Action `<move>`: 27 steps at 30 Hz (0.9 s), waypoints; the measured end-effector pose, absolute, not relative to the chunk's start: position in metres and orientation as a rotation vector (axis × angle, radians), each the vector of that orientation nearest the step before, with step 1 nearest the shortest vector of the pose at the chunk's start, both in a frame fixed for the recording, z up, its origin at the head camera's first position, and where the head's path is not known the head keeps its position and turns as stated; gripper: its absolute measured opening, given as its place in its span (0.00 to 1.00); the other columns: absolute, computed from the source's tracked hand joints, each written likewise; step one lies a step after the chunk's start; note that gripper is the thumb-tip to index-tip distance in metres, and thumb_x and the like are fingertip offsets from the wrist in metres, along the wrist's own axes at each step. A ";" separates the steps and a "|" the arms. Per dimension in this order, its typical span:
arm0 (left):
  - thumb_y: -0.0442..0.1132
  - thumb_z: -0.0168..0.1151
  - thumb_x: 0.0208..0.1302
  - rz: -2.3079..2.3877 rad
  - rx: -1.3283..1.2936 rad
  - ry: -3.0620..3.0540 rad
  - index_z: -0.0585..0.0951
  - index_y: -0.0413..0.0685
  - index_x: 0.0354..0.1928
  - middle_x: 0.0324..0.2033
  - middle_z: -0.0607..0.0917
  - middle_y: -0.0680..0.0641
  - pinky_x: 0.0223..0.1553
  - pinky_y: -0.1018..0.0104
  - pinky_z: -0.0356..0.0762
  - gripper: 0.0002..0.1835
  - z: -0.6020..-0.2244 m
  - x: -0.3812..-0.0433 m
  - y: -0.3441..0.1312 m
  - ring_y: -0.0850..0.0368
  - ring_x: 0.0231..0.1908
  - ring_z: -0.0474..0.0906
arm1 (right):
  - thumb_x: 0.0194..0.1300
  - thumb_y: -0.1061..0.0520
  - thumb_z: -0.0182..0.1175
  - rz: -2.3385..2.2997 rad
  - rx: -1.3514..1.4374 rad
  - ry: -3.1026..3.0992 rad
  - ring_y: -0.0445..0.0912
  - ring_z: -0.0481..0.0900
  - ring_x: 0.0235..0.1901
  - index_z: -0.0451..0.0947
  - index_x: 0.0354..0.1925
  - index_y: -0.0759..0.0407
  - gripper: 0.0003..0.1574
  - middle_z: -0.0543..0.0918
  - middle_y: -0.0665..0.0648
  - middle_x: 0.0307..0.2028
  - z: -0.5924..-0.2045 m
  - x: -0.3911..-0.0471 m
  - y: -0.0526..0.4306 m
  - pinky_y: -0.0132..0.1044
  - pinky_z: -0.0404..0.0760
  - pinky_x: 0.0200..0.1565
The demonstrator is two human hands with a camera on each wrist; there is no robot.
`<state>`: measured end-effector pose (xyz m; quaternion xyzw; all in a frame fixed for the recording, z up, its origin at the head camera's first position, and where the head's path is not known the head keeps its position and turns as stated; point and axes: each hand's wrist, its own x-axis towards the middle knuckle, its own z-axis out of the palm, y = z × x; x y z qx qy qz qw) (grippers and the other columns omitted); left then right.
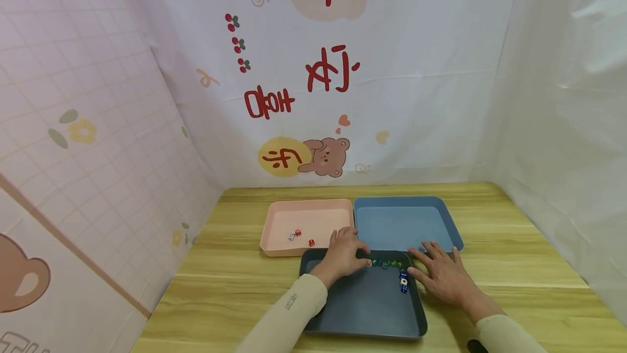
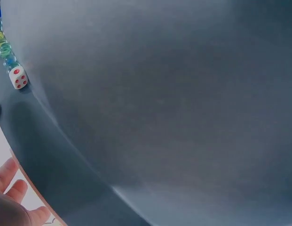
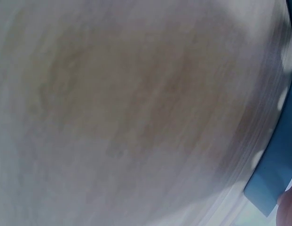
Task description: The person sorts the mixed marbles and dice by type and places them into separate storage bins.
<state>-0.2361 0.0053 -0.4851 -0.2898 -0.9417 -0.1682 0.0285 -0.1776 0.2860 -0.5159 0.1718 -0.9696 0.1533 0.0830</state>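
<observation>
Cream-sleeved, the left hand (image 1: pixel 344 253) reaches over the far edge of the dark tray (image 1: pixel 362 309), its fingers loosely spread and gripping nothing that shows. Just beside its thumb sits a white die with red dots (image 2: pixel 19 77); the left wrist view shows a gap between that die and the visible fingers, so it seems to be standing by itself. Rightward from this thumb, a close row of clear green and blue beads (image 1: pixel 386 264) runs along the far wall towards the right hand (image 1: pixel 443 277), which lies with its fingers apart, also without a hold on anything visible, by the near edge of the blue tray (image 1: pixel 401 222). To the left of the right thumb, inside the dark tray, an upper blue die (image 1: pixel 403 274), a pale die (image 1: pixel 404 282) and a lower blue die (image 1: pixel 404 289) form a short file down the right side. Judging by this, the line looks partly laid: the far stretch and the upper right side appear done, with the white die as its left end, while the lower right side, as well as the near side, has no pieces along it. Farther out, ahead and left of the left hand, two red dice (image 1: pixel 311 243) and two whitish dice (image 1: pixel 291 236) lie in the pink tray (image 1: pixel 328 220), probably pieces left to place.
</observation>
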 end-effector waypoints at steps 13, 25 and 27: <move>0.53 0.69 0.62 -0.423 -0.895 -2.877 0.88 0.63 0.42 0.67 0.69 0.42 0.67 0.36 0.54 0.09 -0.497 -0.234 0.006 0.44 0.70 0.57 | 0.70 0.34 0.54 0.445 0.506 -2.897 0.69 0.58 0.69 0.73 0.67 0.52 0.37 0.66 0.70 0.68 -0.515 -0.178 0.287 0.78 0.45 0.60; 0.54 0.70 0.61 -0.307 -0.909 -2.849 0.90 0.64 0.37 0.68 0.69 0.41 0.68 0.35 0.53 0.07 -0.498 -0.231 0.006 0.39 0.72 0.54 | 0.71 0.34 0.54 0.443 0.509 -2.898 0.69 0.58 0.68 0.73 0.67 0.52 0.36 0.67 0.70 0.68 -0.513 -0.177 0.286 0.78 0.46 0.60; 0.54 0.70 0.60 -0.310 -0.907 -2.851 0.90 0.64 0.37 0.69 0.68 0.42 0.68 0.35 0.53 0.08 -0.498 -0.232 0.005 0.39 0.72 0.54 | 0.71 0.34 0.54 0.441 0.509 -2.899 0.69 0.58 0.68 0.73 0.67 0.52 0.36 0.67 0.70 0.68 -0.512 -0.177 0.286 0.78 0.46 0.60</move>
